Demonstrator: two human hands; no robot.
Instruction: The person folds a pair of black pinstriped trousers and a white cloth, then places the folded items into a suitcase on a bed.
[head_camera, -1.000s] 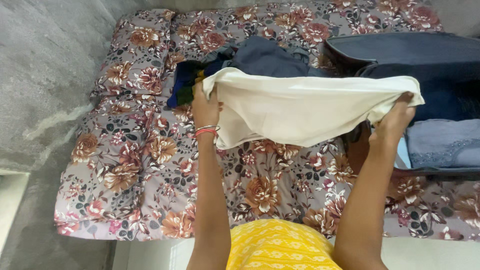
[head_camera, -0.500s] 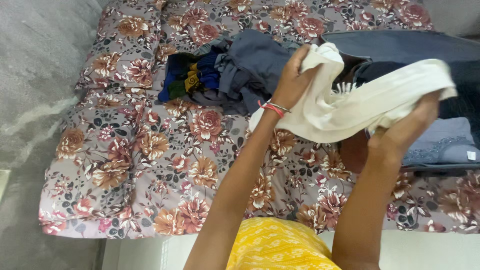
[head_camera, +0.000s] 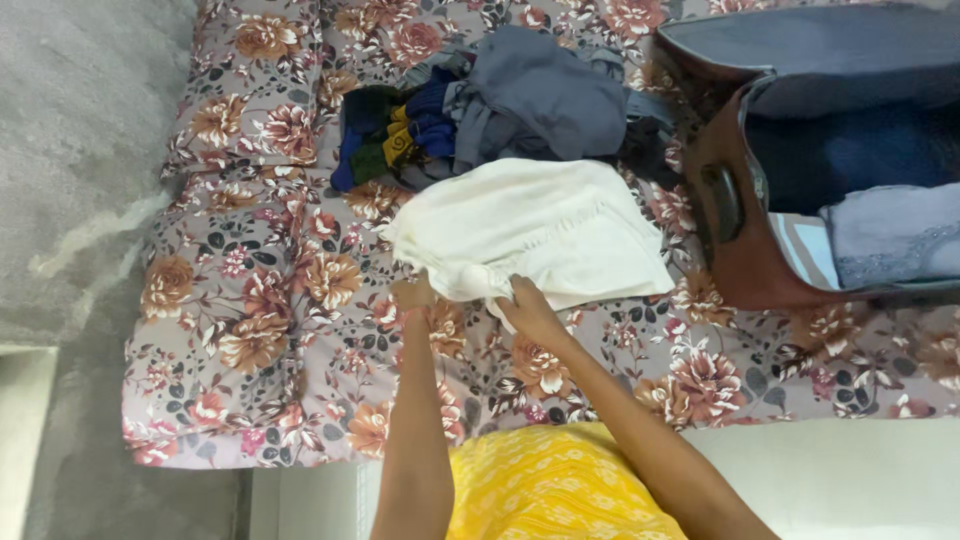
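A cream-white folded garment (head_camera: 540, 230) lies on the floral bedspread (head_camera: 260, 300). My left hand (head_camera: 413, 293) grips its near-left edge. My right hand (head_camera: 527, 303) holds the near edge just beside it, fingers curled into the cloth. Both arms reach forward from my yellow top (head_camera: 550, 485). Behind the garment sits a heap of grey, blue and dark clothes (head_camera: 500, 105).
An open brown suitcase (head_camera: 725, 240) with a grey-blue lid stands at the right, holding folded blue and lilac clothes (head_camera: 885, 235). A grey wall or floor surface (head_camera: 70, 150) borders the bed on the left. A pale surface (head_camera: 850, 470) runs along the bed's near edge.
The garment was held up spread in the air, then gathered together; now it lies folded on the bed with both hands close together at its near edge.
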